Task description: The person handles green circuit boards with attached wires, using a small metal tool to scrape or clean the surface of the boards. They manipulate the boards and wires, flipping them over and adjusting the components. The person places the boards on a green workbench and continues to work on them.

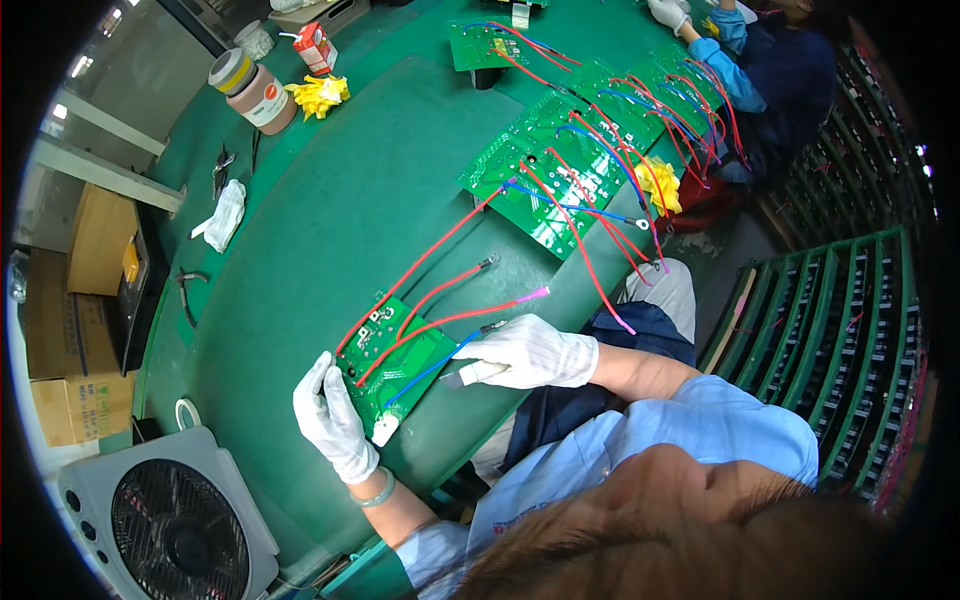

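Observation:
A green circuit board with red wires and one blue wire lies near me on the green table. At its left edge, my left hand, in a white glove, has its fingers closed on the board beside the root of a red wire. My right hand, also white-gloved, is over the board's right side with fingers closed. A small flat piece, pale with a grey tip, sticks out between its thumb and fingers; its kind is unclear. The blue wire's metal end lies against those fingers.
Several wired boards lie at the back right, with a yellow cloth beside them. A co-worker's gloved hand is beyond. A jar, drink carton, pliers and fan stand left; racks stand right.

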### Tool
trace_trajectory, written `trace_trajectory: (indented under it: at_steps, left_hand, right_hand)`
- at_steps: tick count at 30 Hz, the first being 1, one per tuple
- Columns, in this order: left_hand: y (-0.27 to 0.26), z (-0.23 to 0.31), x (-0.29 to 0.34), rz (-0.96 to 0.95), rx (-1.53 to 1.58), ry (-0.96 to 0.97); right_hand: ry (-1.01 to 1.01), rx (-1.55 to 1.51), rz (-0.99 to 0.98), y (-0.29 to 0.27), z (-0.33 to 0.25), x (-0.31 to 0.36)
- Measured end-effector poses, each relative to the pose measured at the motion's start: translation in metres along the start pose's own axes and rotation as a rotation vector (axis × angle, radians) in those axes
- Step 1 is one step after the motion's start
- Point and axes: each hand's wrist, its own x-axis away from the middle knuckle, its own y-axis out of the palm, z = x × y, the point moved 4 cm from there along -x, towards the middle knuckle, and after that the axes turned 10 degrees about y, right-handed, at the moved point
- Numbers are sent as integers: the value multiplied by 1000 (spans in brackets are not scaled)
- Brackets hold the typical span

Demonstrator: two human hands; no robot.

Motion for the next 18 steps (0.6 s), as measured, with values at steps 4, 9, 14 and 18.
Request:
trace_trajectory:
  at_steps: [4,9,14,18]
  left_hand:
    - [-1,0,0,-15,-38,-4]
    - [0,1,-1,-13,-29,-17]
    - [1,-4,2,13,28,-28]
    - [1,-4,1,6,24,-19]
  right_hand:
    - [79,18,-98,4,4,2]
    - [77,-15,-65,0,2,0]
    - [66,-53,-50,3,4,1]
    - [104,-89,-60,-4,0,-1]
